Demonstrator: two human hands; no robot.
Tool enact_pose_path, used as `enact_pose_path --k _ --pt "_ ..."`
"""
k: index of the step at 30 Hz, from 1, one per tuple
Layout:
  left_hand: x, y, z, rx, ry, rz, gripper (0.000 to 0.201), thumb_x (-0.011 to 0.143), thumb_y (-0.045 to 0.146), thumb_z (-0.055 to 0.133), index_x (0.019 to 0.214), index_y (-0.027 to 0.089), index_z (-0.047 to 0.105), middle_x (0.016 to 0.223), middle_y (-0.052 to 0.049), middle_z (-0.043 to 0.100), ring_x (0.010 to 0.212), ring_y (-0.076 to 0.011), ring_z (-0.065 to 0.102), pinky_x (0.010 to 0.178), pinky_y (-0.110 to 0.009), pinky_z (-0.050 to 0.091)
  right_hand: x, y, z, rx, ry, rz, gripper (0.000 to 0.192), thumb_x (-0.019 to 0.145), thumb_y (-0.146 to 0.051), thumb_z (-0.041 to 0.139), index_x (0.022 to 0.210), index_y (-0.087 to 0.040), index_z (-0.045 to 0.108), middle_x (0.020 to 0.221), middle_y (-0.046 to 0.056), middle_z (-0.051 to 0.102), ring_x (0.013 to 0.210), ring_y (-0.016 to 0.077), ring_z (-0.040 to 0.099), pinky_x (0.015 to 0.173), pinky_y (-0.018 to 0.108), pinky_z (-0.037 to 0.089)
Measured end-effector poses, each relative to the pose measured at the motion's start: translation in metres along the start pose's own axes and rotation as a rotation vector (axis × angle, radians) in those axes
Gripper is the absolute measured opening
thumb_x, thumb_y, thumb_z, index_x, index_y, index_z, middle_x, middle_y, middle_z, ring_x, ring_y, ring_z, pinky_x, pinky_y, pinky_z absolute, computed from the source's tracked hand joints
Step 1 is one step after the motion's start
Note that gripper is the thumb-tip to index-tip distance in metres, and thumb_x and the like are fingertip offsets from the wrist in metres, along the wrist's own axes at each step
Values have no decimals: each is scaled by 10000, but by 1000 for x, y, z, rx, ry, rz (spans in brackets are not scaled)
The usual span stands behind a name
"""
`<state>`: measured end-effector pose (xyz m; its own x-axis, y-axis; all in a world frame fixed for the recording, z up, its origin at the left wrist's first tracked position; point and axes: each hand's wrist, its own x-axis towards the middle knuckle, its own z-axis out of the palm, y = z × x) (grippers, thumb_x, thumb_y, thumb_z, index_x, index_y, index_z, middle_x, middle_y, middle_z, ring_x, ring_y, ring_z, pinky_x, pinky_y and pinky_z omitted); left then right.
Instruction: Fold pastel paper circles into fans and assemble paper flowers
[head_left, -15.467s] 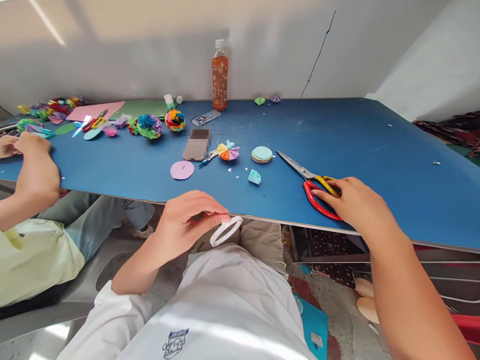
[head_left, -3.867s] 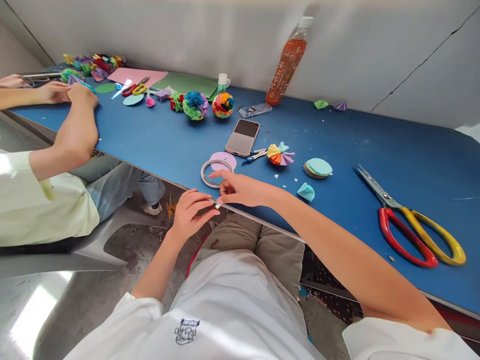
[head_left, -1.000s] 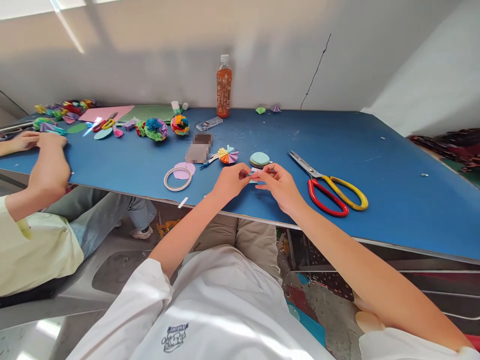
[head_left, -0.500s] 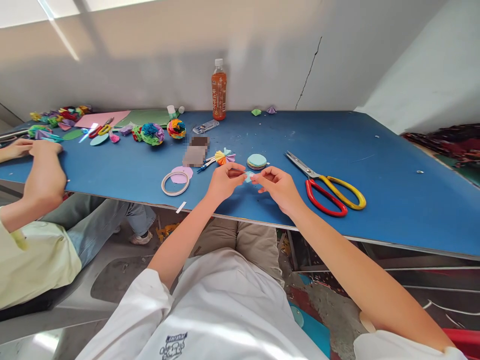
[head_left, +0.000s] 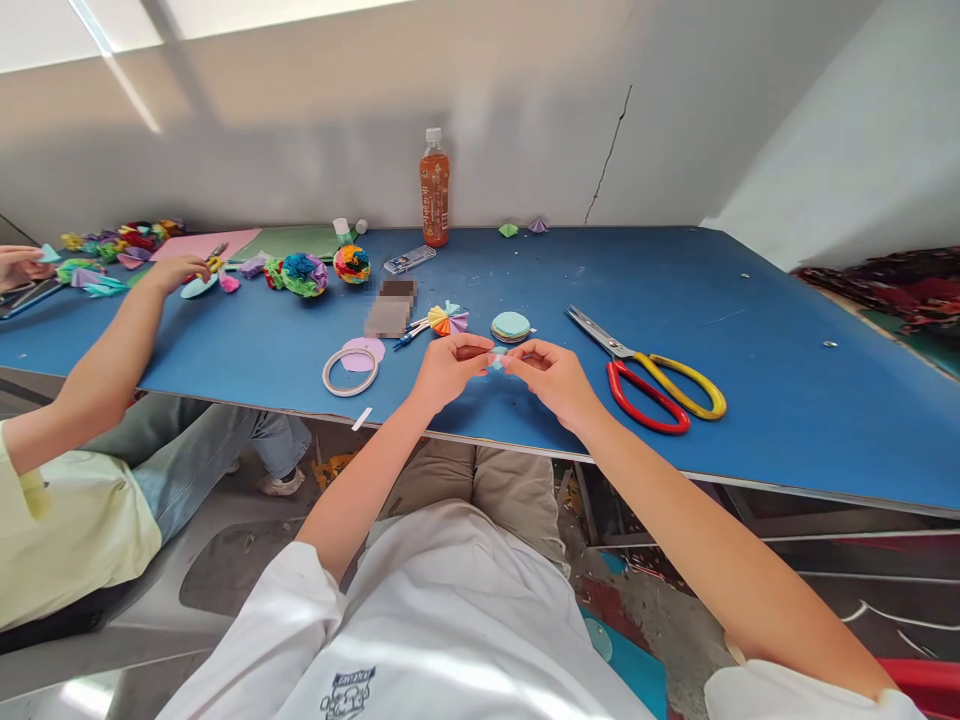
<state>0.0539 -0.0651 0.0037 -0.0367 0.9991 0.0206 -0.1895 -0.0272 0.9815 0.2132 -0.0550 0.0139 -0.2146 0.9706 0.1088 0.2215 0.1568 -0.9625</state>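
Currently pinching a small light-blue paper piece (head_left: 498,357) with both hands, gripping one side between the thumb and fingers of the left hand (head_left: 448,372) and the other side between the thumb and fingers of the right hand (head_left: 551,378). Holding it above the near part of the blue table (head_left: 795,390), on the near side of a stack of round papers (head_left: 511,324). Hiding much of the piece behind the fingertips, so not showing its folds clearly enough to tell. Seeing just beyond the left hand a multicoloured pleated paper fan (head_left: 448,319), and near it a blue-tipped compass (head_left: 409,334) beside a pixelated phone (head_left: 388,312). Seeing farther left a tape roll (head_left: 349,392) lying partly over a purple paper disc (head_left: 365,353), and a white strip (head_left: 362,419) lying near the table's front edge. Seeing to the right, apart from the right hand, large scissors (head_left: 619,350) with red and yellow handles, pointing toward the back left. Looking farther back at an orange bottle (head_left: 434,200) standing upright near the wall, and at a green folded paper (head_left: 508,231) beside a purple folded paper (head_left: 538,225). Sharing the table, at the left, with a co-worker (head_left: 71,540) in pale yellow.
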Motion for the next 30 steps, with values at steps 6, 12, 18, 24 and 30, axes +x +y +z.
enact_pose_path --k 6,12,18,24,30 --pt "0 -3 0 -11 -1 21 185 590 145 768 756 128 688 657 1 692 636 -108 630 625 -242 517 1 2 1 -62 0 -40 300 651 -466 693 665 -189 578 635 -24 569 558 98 415 555 266 330" --pt "-1 -3 3 25 28 109 107 607 125 720 708 131 686 640 9 685 603 -86 620 615 -212 488 2 4 1 -112 46 -65 302 656 -459 700 647 -190 563 644 -20 553 623 122 471 606 276 352" --pt "-3 -3 3 67 22 194 61 616 128 695 669 141 668 657 7 689 619 -91 631 606 -206 497 2 3 -2 -156 76 -38 337 641 -499 723 659 -185 605 613 -13 564 572 114 450 545 270 347" --pt "-4 -5 2 87 68 294 55 622 142 694 661 150 655 683 0 701 670 -115 663 678 -244 538 -1 3 -2 -29 90 -35 356 605 -512 753 703 -185 655 672 18 615 585 127 485 447 238 377" --pt "-3 -3 2 57 132 311 79 604 120 703 648 153 646 655 9 690 652 -119 665 659 -243 547 -2 5 -1 67 104 -39 318 581 -450 778 752 -192 701 766 40 683 721 186 604 481 254 480"
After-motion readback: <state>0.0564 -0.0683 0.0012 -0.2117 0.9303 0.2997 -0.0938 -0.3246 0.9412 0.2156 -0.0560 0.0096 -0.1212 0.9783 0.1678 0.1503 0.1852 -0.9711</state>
